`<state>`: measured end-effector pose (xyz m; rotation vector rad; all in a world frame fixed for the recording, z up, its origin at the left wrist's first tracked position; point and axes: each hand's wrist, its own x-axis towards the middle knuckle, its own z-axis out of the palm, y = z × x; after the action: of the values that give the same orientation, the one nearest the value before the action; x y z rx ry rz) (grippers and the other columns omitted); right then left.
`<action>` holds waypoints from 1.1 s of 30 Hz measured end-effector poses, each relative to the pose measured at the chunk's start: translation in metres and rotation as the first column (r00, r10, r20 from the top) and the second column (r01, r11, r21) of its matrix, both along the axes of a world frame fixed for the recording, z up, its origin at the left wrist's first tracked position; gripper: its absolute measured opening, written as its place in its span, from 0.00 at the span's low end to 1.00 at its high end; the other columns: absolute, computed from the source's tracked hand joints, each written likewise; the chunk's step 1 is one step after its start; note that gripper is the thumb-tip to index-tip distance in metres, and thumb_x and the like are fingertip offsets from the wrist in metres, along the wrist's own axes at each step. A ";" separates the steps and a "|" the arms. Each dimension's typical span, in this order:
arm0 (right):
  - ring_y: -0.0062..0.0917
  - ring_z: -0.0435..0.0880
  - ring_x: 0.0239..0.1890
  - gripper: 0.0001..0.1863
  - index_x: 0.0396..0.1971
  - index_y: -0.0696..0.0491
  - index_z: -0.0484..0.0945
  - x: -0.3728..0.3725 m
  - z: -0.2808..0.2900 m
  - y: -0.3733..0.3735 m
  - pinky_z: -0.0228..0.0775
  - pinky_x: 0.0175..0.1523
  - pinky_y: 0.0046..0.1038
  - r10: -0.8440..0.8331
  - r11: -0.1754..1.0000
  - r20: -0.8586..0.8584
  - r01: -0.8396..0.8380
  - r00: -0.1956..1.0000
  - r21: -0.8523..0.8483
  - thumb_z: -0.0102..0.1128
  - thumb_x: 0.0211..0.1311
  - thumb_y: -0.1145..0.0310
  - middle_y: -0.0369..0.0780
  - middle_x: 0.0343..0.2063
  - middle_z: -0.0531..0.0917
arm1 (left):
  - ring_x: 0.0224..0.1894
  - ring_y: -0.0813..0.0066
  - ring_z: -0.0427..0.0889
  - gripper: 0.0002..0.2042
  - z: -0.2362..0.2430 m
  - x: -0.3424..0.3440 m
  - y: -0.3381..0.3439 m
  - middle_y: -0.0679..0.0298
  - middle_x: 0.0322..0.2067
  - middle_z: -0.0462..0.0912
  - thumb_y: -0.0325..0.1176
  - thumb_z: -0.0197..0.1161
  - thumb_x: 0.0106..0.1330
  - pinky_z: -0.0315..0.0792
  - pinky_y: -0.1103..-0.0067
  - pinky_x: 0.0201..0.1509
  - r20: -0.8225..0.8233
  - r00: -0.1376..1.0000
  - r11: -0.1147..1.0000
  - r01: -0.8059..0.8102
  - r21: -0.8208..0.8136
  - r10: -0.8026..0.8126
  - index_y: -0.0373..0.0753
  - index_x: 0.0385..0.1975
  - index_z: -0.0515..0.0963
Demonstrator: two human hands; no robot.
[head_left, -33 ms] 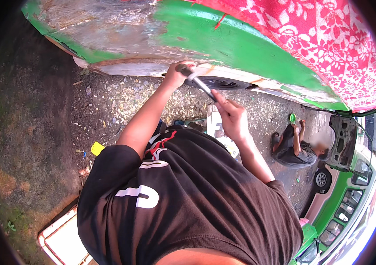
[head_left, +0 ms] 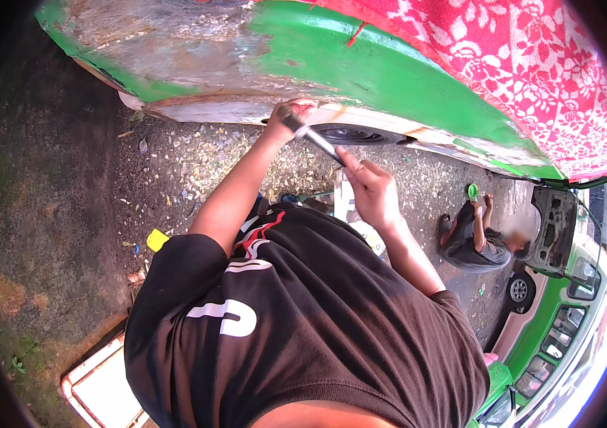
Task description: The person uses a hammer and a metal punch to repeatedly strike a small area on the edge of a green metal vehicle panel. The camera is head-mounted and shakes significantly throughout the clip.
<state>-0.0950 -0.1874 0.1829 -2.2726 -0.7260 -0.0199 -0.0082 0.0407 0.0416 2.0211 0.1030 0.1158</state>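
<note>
Hammer shift: hammer (head_left: 323, 145) is sitting slightly lower and further left in view than in the earlier frame; right grip (head_left: 373, 190) is following, left grip (head_left: 279, 128) is barely moving.
Right grip: clasping the hammer's handle.
Left grip: curling fingers near the sill (head_left: 211, 110), partly behind the hammer head; can't tell if it's holding anything.
Hammer position: slanting between both grips, near the sill and wheel (head_left: 357, 135).
Sill work: seems to be hammering at the lower body edge; another blow would be calling for steady aim, left fingers staying clear.
Body panel (head_left: 396, 89): green paint is giving way to a worn grey-brown patch (head_left: 196, 46); red-and-white floral cloth (head_left: 524, 78) is draping over the right part.
Ground (head_left: 54, 192): pale flakes (head_left: 196, 167) are littering it below the sill.
Yard: co-worker (head_left: 485, 251) in dark clothing is crouching at right, near an open vehicle door (head_left: 552, 228); green van (head_left: 542, 315) is standing beyond.
</note>
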 end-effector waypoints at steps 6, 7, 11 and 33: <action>0.34 0.76 0.18 0.25 0.57 0.38 0.80 0.020 -0.002 0.012 0.72 0.25 0.36 0.130 0.963 0.181 -0.081 0.975 -0.256 0.61 0.60 0.74 0.39 0.20 0.74 | 0.39 0.78 0.84 0.07 -0.057 0.019 0.007 0.65 0.36 0.88 0.32 0.68 0.65 0.76 0.78 0.47 0.101 0.994 0.954 -0.013 -0.298 0.045 0.41 0.40 0.85; 0.34 0.76 0.18 0.25 0.58 0.38 0.80 0.015 0.001 0.007 0.72 0.25 0.36 0.157 0.963 0.199 -0.106 0.967 -0.246 0.61 0.60 0.74 0.39 0.20 0.74 | 0.40 0.79 0.83 0.06 -0.042 0.014 0.003 0.65 0.36 0.87 0.30 0.68 0.65 0.76 0.79 0.47 0.051 0.998 0.971 -0.030 -0.236 0.043 0.40 0.40 0.84; 0.34 0.78 0.19 0.25 0.58 0.36 0.79 0.014 0.003 0.008 0.73 0.25 0.35 0.147 0.944 0.185 -0.082 0.972 -0.320 0.61 0.60 0.72 0.38 0.21 0.75 | 0.39 0.83 0.82 0.06 -0.057 0.019 0.008 0.68 0.36 0.87 0.27 0.67 0.65 0.75 0.82 0.46 0.215 0.976 0.712 0.163 -0.683 -0.017 0.39 0.40 0.84; 0.34 0.78 0.20 0.24 0.59 0.39 0.79 0.007 0.006 0.016 0.72 0.28 0.34 0.077 0.993 -0.003 -0.077 0.997 -0.089 0.60 0.63 0.74 0.41 0.21 0.76 | 0.41 0.82 0.81 0.07 -0.062 0.011 0.017 0.64 0.39 0.86 0.20 0.62 0.67 0.74 0.83 0.49 0.254 0.967 0.902 0.107 -0.419 0.003 0.32 0.42 0.82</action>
<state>-0.0877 -0.1709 0.1889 -2.3273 -0.8296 0.0494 0.0030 0.0574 -0.0203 1.5497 -0.0816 0.2870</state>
